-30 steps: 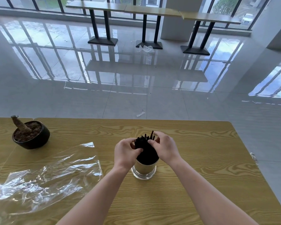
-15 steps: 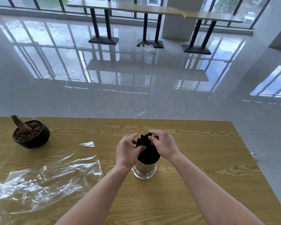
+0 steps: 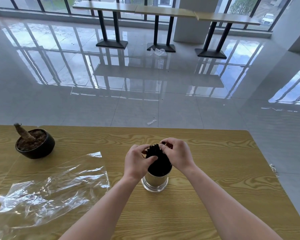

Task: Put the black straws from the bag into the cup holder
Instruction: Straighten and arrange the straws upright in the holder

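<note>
A bundle of black straws (image 3: 157,160) stands upright in a shiny metal cup holder (image 3: 154,182) near the middle of the wooden table (image 3: 206,179). My left hand (image 3: 138,162) wraps the bundle's left side with its thumb across the front. On the right side, my right hand (image 3: 177,154) pinches the straw tops with curled fingers. The clear plastic bag (image 3: 48,189) lies flat and empty on the table to the left.
A black pot (image 3: 35,146) with soil and a cut stump sits at the table's far left. The table's far edge and right edge drop to a glossy tiled floor. High tables stand by the windows far behind.
The straw tops that stuck out unevenly have been pressed down level. Both hands stayed on the bundle, shifting slightly around its top.
</note>
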Demonstrator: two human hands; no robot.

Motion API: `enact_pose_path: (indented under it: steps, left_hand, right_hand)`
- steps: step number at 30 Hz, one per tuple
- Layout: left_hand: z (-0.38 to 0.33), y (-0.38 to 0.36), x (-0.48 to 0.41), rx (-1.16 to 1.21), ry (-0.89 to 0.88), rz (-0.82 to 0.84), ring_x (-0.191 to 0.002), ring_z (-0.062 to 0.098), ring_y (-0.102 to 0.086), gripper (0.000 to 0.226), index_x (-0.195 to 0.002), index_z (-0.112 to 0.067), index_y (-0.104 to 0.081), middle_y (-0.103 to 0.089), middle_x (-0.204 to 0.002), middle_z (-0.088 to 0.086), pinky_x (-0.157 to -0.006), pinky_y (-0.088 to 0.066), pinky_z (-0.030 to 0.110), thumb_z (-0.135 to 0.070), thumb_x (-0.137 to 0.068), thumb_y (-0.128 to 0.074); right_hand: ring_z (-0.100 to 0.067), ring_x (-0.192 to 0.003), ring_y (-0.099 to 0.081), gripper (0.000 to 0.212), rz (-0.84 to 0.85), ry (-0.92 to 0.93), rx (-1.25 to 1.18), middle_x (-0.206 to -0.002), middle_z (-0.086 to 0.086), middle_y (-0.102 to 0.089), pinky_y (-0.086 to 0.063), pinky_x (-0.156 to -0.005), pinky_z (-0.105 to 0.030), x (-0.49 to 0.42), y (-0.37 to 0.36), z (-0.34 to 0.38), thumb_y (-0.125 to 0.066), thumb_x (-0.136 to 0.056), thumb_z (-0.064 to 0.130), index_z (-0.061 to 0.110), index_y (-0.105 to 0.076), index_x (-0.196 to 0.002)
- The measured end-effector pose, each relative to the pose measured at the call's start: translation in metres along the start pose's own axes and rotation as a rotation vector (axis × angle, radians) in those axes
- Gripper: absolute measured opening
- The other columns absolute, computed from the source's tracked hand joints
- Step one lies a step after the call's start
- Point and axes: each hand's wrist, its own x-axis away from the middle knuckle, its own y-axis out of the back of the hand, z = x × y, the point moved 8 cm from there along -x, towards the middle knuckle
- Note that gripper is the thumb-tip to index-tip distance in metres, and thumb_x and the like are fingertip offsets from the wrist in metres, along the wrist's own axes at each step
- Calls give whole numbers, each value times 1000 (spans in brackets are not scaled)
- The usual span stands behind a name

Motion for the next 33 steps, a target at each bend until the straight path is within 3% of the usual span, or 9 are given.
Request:
enact_pose_path:
  steps: [3,7,9,12,15,18,22,27,33]
  left_hand:
    - [1,2,1,5,9,4,-79,7,-59,59,-125,-22,-67,-62,-96,-8,-74,-45,18,-34,-71,-87]
    - [-4,12,6,32,-6,-58,-74,7,-57,57,-129,-22,-63,-60,-98,-7,-69,-43,14,-34,-77,-83]
    - [-10,20,10,22,-33,-126,-73,8,-55,43,-120,-20,-67,-59,-94,-5,-69,-45,19,-30,-80,-80]
    - [-26,31,15,-23,-83,-225,-72,7,-52,10,-88,-20,-70,-55,-80,-7,-63,-43,25,-24,-81,-77]
    - [-44,32,17,-54,-94,-249,-65,4,-51,12,-73,-24,-65,-54,-68,-12,-55,-38,24,-26,-82,-73]
    - [-66,23,20,-28,-184,-216,-66,4,-59,18,-71,-23,-70,-65,-69,-14,-58,-47,26,-29,-88,-68]
    - [-88,-1,15,204,-169,6,-52,2,-52,45,-59,-17,-63,-63,-55,-4,-53,-43,29,-42,-96,-59]
    - [-64,-21,8,810,365,71,-45,11,-37,38,-80,-5,-72,-56,-58,3,-41,-29,25,-40,-94,-64]
    - [-48,-17,14,817,399,67,-49,12,-38,21,-90,-5,-74,-51,-61,2,-41,-32,24,-25,-94,-67]
  right_hand:
    - [4,-66,-63,5,-81,72,-19,-66,18,-66,-41,-56,-7,1,21,15,-73,-89,24,21,-77,-87]
    - [3,-57,-60,7,-218,77,-95,-61,15,-67,-39,-51,-8,2,70,29,-73,-88,26,22,-78,-87]
    - [2,-50,-58,6,-307,83,-199,-57,12,-67,-38,-46,-7,5,99,34,-72,-87,27,27,-77,-83]
    - [0,-46,-56,11,-480,75,-294,-61,14,-70,-39,-44,-11,12,135,36,-70,-86,31,32,-72,-76]
    - [-1,-50,-58,9,-592,38,-359,-64,14,-71,-41,-49,-14,20,143,30,-68,-87,31,29,-71,-79]
    - [-5,-49,-55,8,-633,-14,-508,-71,4,-75,-46,-46,-24,32,129,17,-67,-93,27,24,-73,-87]
    - [-16,-46,-51,9,-568,-77,-757,-77,-10,-75,-43,-39,-29,47,90,6,-65,-95,15,18,-71,-88]
    - [-23,-51,-55,9,-389,-157,-900,-83,-18,-75,-47,-43,-32,67,44,-2,-61,-97,6,10,-68,-94]
    - [-34,-71,-68,7,-71,-303,-949,-89,-23,-76,-57,-59,-38,77,14,-13,-60,-98,6,3,-63,-103]
